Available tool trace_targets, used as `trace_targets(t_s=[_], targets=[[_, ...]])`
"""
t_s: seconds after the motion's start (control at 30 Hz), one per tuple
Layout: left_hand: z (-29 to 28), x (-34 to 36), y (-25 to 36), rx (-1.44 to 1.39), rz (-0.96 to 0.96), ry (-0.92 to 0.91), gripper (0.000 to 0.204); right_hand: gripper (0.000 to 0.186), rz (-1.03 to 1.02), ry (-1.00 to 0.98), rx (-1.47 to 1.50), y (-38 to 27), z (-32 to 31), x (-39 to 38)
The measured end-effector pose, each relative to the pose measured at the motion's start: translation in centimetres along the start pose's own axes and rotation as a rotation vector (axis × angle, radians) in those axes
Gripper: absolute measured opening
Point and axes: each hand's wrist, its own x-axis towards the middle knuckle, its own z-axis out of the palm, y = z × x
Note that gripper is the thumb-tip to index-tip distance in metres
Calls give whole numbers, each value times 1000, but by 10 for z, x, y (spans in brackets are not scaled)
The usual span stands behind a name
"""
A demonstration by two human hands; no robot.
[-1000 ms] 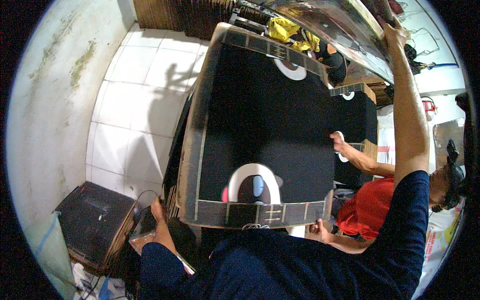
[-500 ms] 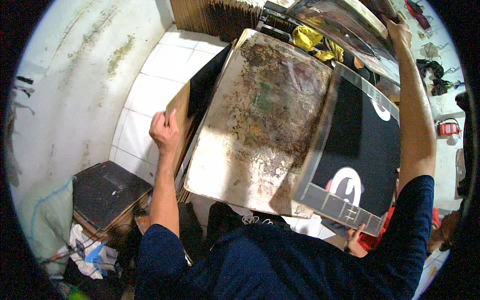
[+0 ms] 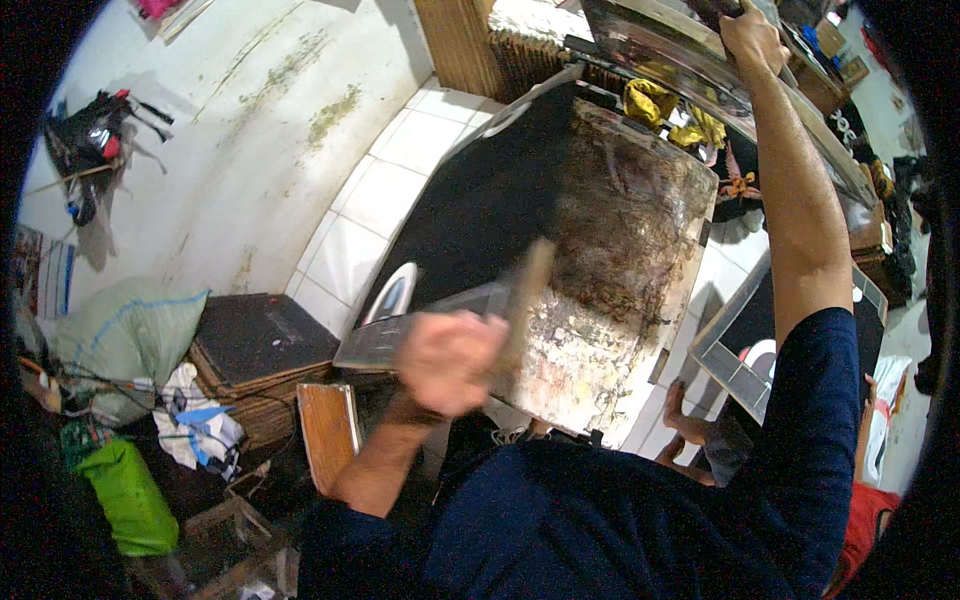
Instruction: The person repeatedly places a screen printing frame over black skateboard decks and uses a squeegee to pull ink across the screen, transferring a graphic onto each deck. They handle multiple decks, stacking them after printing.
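My left hand (image 3: pixel 452 362) is smeared by motion but closed, over the near left part of a paint-stained work board (image 3: pixel 640 300). It grips a black panel (image 3: pixel 480 200) by a pale wooden edge (image 3: pixel 528 300), also blurred. This panel, with a grey border and a white oval print at its near left, covers the stained board's left side. My right arm reaches up to the far right, where my right hand (image 3: pixel 757 42) is wrapped round the edge of a large, raised wooden frame (image 3: pixel 680 70). The fingers' far side is hidden.
Right of the stained board, another printed black panel (image 3: pixel 733 325) stands near a co-worker's bare feet (image 3: pixel 680 415). Yellow cloths (image 3: pixel 650 103) hang under the raised frame. At left are a stack of black-topped panels (image 3: pixel 265 340), a pale sack (image 3: pixel 135 335) and a green bag (image 3: pixel 130 500).
My left hand has swung rightward over the stained board with the panel's wooden edge. The co-worker's printed panel has moved off it to the right. My right hand still holds the raised frame.
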Motion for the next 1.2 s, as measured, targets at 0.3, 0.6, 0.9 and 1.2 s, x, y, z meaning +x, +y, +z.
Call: trace_targets(t_s=[0.3, 0.6, 0.9, 1.2], targets=[[164, -128, 66, -368, 19, -439, 64, 58, -125, -40, -255, 43, 52, 42], [53, -219, -185, 797, -954, -53, 68, 63, -84, 13, -306, 62, 63, 56], [-29, -277, -258, 79, -1516, -10, 55, 39, 23, 44, -126, 11, 18, 8], [37, -225, -236, -283, -1619, -23, 49, 40, -50, 76, -80, 4, 19, -1]])
